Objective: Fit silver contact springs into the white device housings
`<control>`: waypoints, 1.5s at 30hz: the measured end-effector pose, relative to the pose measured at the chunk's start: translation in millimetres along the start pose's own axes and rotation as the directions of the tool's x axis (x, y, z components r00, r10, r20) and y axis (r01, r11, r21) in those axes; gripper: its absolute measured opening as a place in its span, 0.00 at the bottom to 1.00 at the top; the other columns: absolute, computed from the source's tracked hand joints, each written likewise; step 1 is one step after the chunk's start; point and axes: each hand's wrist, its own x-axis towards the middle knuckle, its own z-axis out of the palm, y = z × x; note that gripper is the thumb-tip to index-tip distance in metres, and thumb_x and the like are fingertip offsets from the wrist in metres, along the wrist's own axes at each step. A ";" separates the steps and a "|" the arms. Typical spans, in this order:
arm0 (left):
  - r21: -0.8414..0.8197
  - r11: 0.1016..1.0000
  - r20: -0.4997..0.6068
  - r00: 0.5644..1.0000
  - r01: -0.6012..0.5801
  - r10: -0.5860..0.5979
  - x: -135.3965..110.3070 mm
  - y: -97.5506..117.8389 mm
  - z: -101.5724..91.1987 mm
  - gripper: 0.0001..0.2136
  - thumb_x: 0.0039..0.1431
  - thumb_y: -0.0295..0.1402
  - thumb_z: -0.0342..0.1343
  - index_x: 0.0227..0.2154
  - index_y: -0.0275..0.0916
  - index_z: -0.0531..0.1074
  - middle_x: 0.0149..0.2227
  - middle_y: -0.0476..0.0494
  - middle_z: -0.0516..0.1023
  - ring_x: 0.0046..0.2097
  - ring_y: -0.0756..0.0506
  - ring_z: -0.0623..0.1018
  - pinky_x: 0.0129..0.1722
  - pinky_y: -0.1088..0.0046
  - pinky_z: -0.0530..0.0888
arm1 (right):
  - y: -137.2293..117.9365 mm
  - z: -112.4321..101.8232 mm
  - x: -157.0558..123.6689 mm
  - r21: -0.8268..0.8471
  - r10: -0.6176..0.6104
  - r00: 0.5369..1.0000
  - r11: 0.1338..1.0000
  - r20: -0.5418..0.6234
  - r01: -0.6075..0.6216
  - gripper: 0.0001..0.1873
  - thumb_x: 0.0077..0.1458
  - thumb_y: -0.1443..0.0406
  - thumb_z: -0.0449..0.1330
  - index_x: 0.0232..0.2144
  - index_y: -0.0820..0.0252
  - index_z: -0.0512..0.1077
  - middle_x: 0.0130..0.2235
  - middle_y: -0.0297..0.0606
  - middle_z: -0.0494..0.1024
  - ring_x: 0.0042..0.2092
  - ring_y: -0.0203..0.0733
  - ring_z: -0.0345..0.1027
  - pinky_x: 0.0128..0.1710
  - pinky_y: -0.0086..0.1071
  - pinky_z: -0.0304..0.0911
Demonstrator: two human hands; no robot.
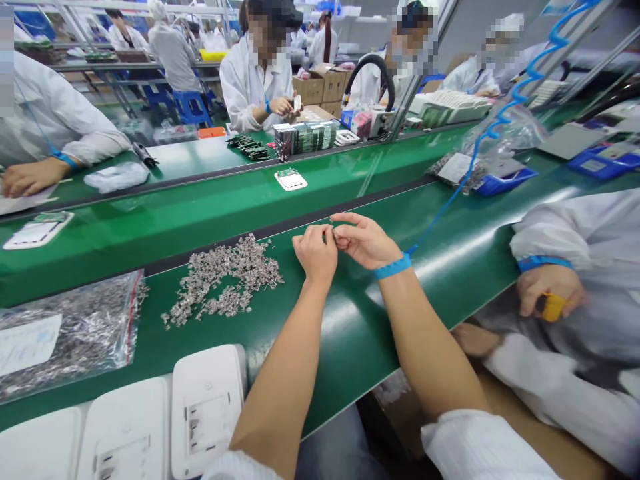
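Above the green work surface (350,320), my left hand (317,252) is closed with its fingertips pinched together. My right hand (367,240) meets it there, thumb and fingers drawn in around something tiny that I cannot make out. A blue wrist strap (393,266) circles my right wrist. To the left of my hands spreads a loose pile of small silvery metal parts (227,273). Farther left lies a clear zip bag (95,333) full of similar parts. White plastic housings (209,400) stand in a row at the lower left, beside my left forearm.
A green conveyor belt (200,223) runs beyond the bench, carrying a white housing with a circuit board (291,179). The blue coiled cord (473,160) crosses on the right. A co-worker's hand (550,290) is close at the right. Blue trays (507,181) sit farther back.
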 end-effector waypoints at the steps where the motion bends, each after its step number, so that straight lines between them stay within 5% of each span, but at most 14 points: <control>1: 0.075 0.997 0.044 0.999 0.026 -0.030 -0.2 1.3 -1.5 0.07 0.66 0.30 0.53 0.33 0.40 0.75 0.37 0.43 0.81 0.41 0.44 0.76 0.43 0.64 0.61 | -0.5 -3.3 0.2 -0.038 -0.025 1.000 0.999 0.011 0.026 0.25 0.36 0.65 0.72 0.41 0.58 0.76 0.23 0.27 0.72 0.24 0.31 0.58 0.25 0.29 0.57; 5: 0.383 0.924 0.229 0.970 -0.012 -0.082 -2.7 5.6 -7.7 0.09 0.66 0.30 0.51 0.32 0.40 0.76 0.36 0.40 0.79 0.45 0.40 0.73 0.44 0.60 0.60 | 8.9 -22.1 11.2 -0.430 -0.246 0.966 0.882 -0.076 0.190 0.21 0.43 0.64 0.67 0.43 0.59 0.78 0.26 0.30 0.73 0.27 0.35 0.62 0.28 0.31 0.60; 9: 0.483 0.874 0.301 0.947 -0.052 -0.110 -4.8 6.9 -10.3 0.12 0.65 0.29 0.50 0.28 0.41 0.76 0.35 0.36 0.77 0.48 0.36 0.67 0.44 0.56 0.60 | 28.7 -38.4 29.9 -0.795 -0.330 0.932 0.601 -0.151 0.084 0.07 0.47 0.67 0.62 0.30 0.60 0.79 0.26 0.35 0.77 0.30 0.40 0.69 0.34 0.34 0.66; 13: 0.406 0.912 0.241 0.955 0.062 -0.172 -7.2 9.3 -11.6 0.05 0.60 0.29 0.56 0.33 0.41 0.77 0.39 0.37 0.76 0.50 0.35 0.66 0.46 0.53 0.61 | 36.5 -44.6 38.2 -0.909 -0.334 0.934 0.416 -0.125 0.027 0.02 0.46 0.69 0.64 0.25 0.58 0.77 0.27 0.35 0.80 0.32 0.42 0.73 0.38 0.35 0.68; 16: 0.179 0.945 0.016 0.960 0.272 -0.279 -8.5 9.9 -16.3 0.12 0.54 0.25 0.57 0.42 0.42 0.75 0.39 0.42 0.75 0.49 0.38 0.69 0.47 0.56 0.63 | 36.0 -42.4 38.0 -0.932 -0.394 0.914 0.358 -0.100 0.053 0.02 0.47 0.67 0.67 0.26 0.58 0.76 0.27 0.35 0.79 0.31 0.43 0.74 0.37 0.35 0.68; 20: -0.159 0.906 -0.292 0.858 0.391 -0.422 -9.3 4.9 -22.1 0.17 0.48 0.18 0.48 0.39 0.39 0.71 0.36 0.46 0.70 0.40 0.46 0.71 0.44 0.66 0.67 | 41.7 -26.5 35.7 -0.913 -0.478 0.860 0.244 0.181 0.328 0.04 0.55 0.67 0.62 0.33 0.59 0.78 0.35 0.39 0.82 0.37 0.45 0.74 0.41 0.38 0.67; 23: -0.303 0.861 -0.321 0.807 0.409 -0.496 -20.7 6.9 -23.8 0.18 0.45 0.17 0.47 0.39 0.39 0.69 0.36 0.47 0.68 0.34 0.49 0.68 0.41 0.70 0.68 | 51.2 -10.1 33.5 -0.832 -0.369 0.794 0.089 0.483 0.548 0.10 0.59 0.70 0.59 0.41 0.60 0.78 0.44 0.43 0.81 0.45 0.48 0.71 0.48 0.41 0.65; 25: -0.320 0.833 -0.283 0.794 0.451 -0.538 -41.5 17.0 -31.8 0.17 0.47 0.18 0.47 0.39 0.39 0.68 0.37 0.46 0.68 0.34 0.49 0.68 0.41 0.71 0.69 | 56.8 -2.7 32.0 -0.827 -0.312 0.783 -0.015 0.538 0.562 0.15 0.59 0.70 0.59 0.48 0.61 0.76 0.49 0.46 0.79 0.48 0.51 0.68 0.49 0.43 0.64; 29: -0.185 0.899 -0.049 0.910 0.398 -0.413 -110.3 48.8 -93.4 0.09 0.55 0.21 0.50 0.36 0.40 0.68 0.34 0.48 0.70 0.35 0.49 0.70 0.38 0.72 0.69 | 62.6 0.9 31.3 -0.893 -0.312 0.837 -0.134 0.450 0.430 0.13 0.63 0.65 0.58 0.47 0.63 0.77 0.48 0.49 0.78 0.47 0.54 0.64 0.43 0.43 0.60; 32: 0.117 0.992 0.110 0.993 0.035 -0.048 -154.2 56.7 -175.4 0.05 0.60 0.23 0.53 0.32 0.40 0.68 0.33 0.48 0.72 0.38 0.47 0.72 0.40 0.70 0.67 | 66.2 -0.5 35.1 -0.903 -0.282 0.858 -0.142 0.430 0.406 0.12 0.65 0.65 0.55 0.37 0.62 0.79 0.42 0.47 0.79 0.44 0.53 0.63 0.40 0.42 0.56; 35: 0.569 0.799 0.045 0.977 -0.196 0.207 -169.1 39.0 -255.7 0.04 0.60 0.26 0.58 0.36 0.38 0.70 0.34 0.43 0.75 0.39 0.43 0.73 0.42 0.65 0.66 | 70.7 0.1 39.0 -0.888 -0.278 0.844 -0.168 0.459 0.428 0.12 0.64 0.68 0.55 0.35 0.63 0.78 0.38 0.47 0.78 0.42 0.52 0.62 0.38 0.40 0.52; 37: 0.687 0.671 0.127 0.955 -0.279 0.266 -167.6 21.1 -293.0 0.07 0.60 0.28 0.60 0.41 0.35 0.71 0.38 0.39 0.77 0.42 0.40 0.75 0.43 0.63 0.67 | 72.0 2.0 39.3 -0.880 -0.284 0.833 -0.184 0.474 0.438 0.11 0.64 0.69 0.54 0.35 0.63 0.77 0.38 0.48 0.77 0.42 0.51 0.62 0.36 0.40 0.49; 41: 0.631 0.589 0.401 0.862 -0.505 0.310 -166.6 -1.5 -324.1 0.15 0.63 0.34 0.59 0.50 0.31 0.70 0.43 0.35 0.79 0.46 0.39 0.77 0.48 0.61 0.68 | 68.7 9.6 31.6 -0.864 -0.298 0.811 -0.208 0.503 0.459 0.11 0.64 0.69 0.54 0.36 0.63 0.77 0.40 0.49 0.76 0.44 0.52 0.61 0.35 0.39 0.47; 45: 0.610 0.573 0.452 0.834 -0.547 0.316 -175.2 -4.0 -330.4 0.19 0.63 0.34 0.59 0.54 0.31 0.69 0.43 0.36 0.81 0.46 0.39 0.78 0.49 0.61 0.67 | 63.3 29.7 14.5 -0.779 -0.354 0.708 -0.114 0.611 0.616 0.09 0.65 0.67 0.56 0.37 0.61 0.77 0.42 0.46 0.77 0.45 0.50 0.62 0.39 0.39 0.52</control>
